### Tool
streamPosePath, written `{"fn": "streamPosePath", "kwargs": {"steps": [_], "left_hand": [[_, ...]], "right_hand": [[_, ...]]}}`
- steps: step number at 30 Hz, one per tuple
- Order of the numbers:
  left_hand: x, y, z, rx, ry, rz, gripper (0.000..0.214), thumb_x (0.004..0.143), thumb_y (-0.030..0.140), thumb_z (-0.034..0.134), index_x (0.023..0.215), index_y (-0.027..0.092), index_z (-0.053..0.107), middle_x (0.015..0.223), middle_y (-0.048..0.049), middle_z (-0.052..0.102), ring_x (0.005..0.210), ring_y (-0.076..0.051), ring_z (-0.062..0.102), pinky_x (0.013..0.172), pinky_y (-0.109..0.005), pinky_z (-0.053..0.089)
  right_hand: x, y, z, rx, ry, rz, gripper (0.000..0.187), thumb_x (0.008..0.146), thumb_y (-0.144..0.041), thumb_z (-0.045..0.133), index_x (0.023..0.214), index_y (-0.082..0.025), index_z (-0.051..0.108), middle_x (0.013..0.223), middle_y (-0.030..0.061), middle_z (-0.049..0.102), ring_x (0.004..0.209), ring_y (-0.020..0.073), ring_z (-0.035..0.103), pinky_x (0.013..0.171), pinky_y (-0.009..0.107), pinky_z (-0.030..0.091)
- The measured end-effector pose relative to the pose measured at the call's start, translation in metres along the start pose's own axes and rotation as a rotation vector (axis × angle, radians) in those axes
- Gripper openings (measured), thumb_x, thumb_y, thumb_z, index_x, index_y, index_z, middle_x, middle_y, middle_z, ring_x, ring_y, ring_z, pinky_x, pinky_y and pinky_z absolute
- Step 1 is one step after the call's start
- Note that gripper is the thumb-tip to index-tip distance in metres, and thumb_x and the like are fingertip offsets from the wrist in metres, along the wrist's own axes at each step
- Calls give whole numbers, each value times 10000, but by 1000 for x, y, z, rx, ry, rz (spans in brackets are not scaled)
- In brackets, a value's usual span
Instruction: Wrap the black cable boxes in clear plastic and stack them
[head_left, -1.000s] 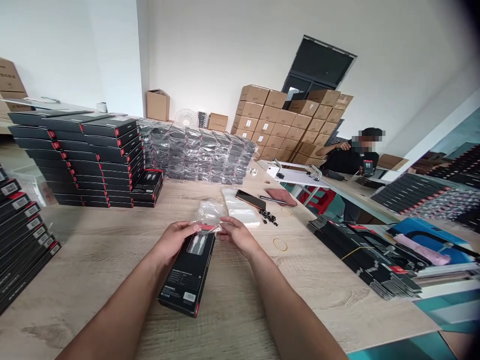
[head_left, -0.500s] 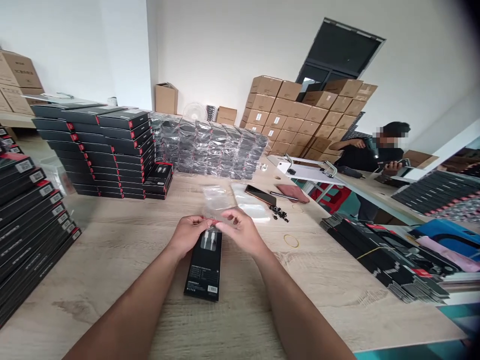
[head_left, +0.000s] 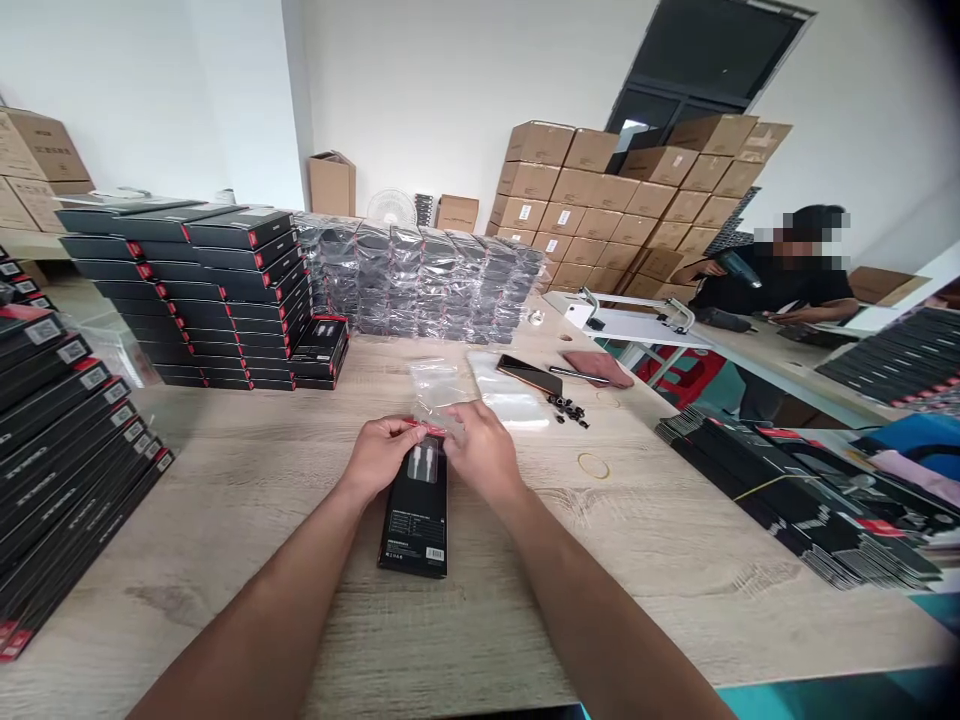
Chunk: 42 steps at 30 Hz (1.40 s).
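A slim black cable box (head_left: 415,525) lies flat in front of me, its far end a red edge and a small window picturing two white plugs. My left hand (head_left: 381,455) is closed at that far end, thumb on the red edge. My right hand (head_left: 484,450) is closed over the opposite corner, its fingers on a clear plastic bag (head_left: 435,385) that stretches beyond the box. Just where the bag meets the box end is hidden by my fingers.
Stacked black boxes (head_left: 240,290) and plastic-wrapped packs (head_left: 420,280) line the back. Clear bags (head_left: 514,410), a phone (head_left: 529,375), small black pieces (head_left: 570,410) and a rubber band (head_left: 594,466) lie rightward. Flat cartons (head_left: 750,490) sit at the right edge. A person (head_left: 795,270) holds a heat gun (head_left: 739,268).
My right hand has closed in over the bag and the box end; its fingers were raised and more apart before. The view has shifted slightly. The other person's lower hand has come down.
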<state>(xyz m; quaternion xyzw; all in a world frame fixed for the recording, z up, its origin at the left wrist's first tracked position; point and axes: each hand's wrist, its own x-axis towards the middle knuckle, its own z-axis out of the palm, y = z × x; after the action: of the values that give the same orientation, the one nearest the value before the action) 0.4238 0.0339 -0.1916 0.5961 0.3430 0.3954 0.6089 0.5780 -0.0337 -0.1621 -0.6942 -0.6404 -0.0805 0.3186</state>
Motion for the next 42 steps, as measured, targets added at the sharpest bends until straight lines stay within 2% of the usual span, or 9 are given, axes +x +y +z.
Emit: {"fn": "streamPosePath", "kwargs": {"steps": [4,9,13,18,21,23,30,37,42], "left_hand": [[0,0,0,41,33,11,337,677,457,694,783,142,747,757,-44,706,658,-145,579,603,-234,411],[1,0,0,50,47,19,328,695,449,680,794,144,748,757,-41,706,686,-160,601,609,-234,425],[-1,4,0,38,-9,7,265,709,372,686,870,168,737,921,-51,711,847,-190,633,729,-251,467],[-9,12,-4,-270,-113,-226,649,629,217,770,1228,225,521,1167,-92,635,872,-190,654,725,-296,516],[-15,17,-7,-433,-303,-364,612,607,205,792,1162,161,538,1035,-121,676,818,-203,665,711,-319,529],[-18,19,-8,-426,-348,-418,589,600,208,798,1131,152,551,927,-103,693,756,-199,666,679,-317,528],[-18,17,0,-245,-177,-359,593,569,299,823,1086,169,562,915,-72,661,703,-176,644,595,-271,491],[-18,14,5,-71,-113,-280,544,578,338,815,1031,164,568,919,-60,636,805,-196,630,673,-286,476],[-16,13,7,-18,-4,-185,503,590,341,801,994,172,554,998,-76,646,864,-206,627,724,-297,469]], "right_hand": [[1,3,1,-30,52,77,231,761,-195,545,982,-212,612,977,50,623,894,206,589,741,309,471],[2,10,6,36,4,26,199,735,-177,558,919,-214,621,917,45,625,812,189,591,699,295,468],[8,30,5,240,138,142,146,738,-155,505,807,-197,627,788,25,624,641,149,568,639,281,470],[13,48,1,321,249,234,168,773,-277,538,794,-183,676,789,54,643,652,169,577,659,310,479],[12,48,3,311,199,182,221,808,-335,534,808,-192,703,787,64,648,703,189,598,704,330,483],[10,47,7,330,159,136,217,816,-338,537,832,-198,703,807,65,653,727,192,606,729,335,484],[5,45,17,569,-52,104,129,793,-334,575,766,-215,617,686,6,599,614,150,555,584,272,465],[4,33,9,677,-50,202,147,730,-334,615,738,-194,658,687,16,652,617,149,582,606,278,483],[2,30,7,612,-64,159,138,755,-296,587,776,-201,685,750,18,685,682,151,609,630,269,493]]}}
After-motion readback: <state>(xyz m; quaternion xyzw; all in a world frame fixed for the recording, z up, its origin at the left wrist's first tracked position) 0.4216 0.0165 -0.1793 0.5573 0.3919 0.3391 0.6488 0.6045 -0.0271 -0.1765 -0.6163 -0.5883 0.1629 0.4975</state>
